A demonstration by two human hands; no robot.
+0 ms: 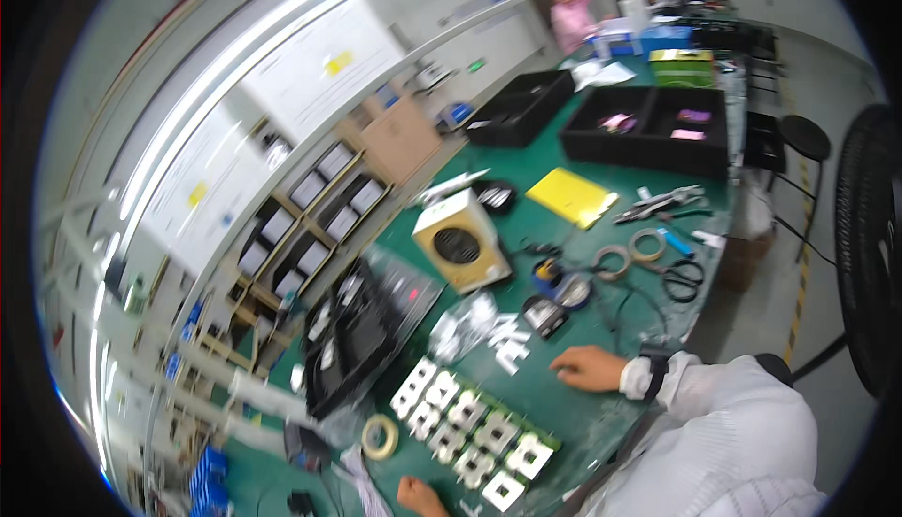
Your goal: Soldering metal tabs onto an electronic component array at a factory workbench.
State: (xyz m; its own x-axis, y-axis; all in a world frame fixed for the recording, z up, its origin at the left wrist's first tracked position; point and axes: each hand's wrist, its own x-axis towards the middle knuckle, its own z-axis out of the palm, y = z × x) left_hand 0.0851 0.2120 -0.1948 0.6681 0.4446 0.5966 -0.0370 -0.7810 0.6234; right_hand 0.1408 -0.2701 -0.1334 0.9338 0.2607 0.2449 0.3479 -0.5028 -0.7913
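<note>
A green panel of white square parts with dark centres [467, 426] lies in rows on the bench in front of me. My left hand [420, 496] is at the lower edge, near the panel's lower left side. Its fingers look curled together, with nothing visible in them, and the frame cuts it off. Beyond the panel's far right corner, my right hand [590, 369] rests on the green mat. Its fingers are loosely extended with nothing in them. Several small white pieces [508, 343] lie beside a clear plastic bag [462, 325]. A roll of tape [380, 437] sits left of the panel.
A black tray [352, 353] stands at left. Farther off are a tan box-shaped device with a round grille [460, 243], a yellow sheet [571, 196] and black divided bins [648, 146]. Scissors [683, 280], tape rolls [646, 245] and pliers [662, 205] lie at right. Someone in pink [571, 19] stands far back.
</note>
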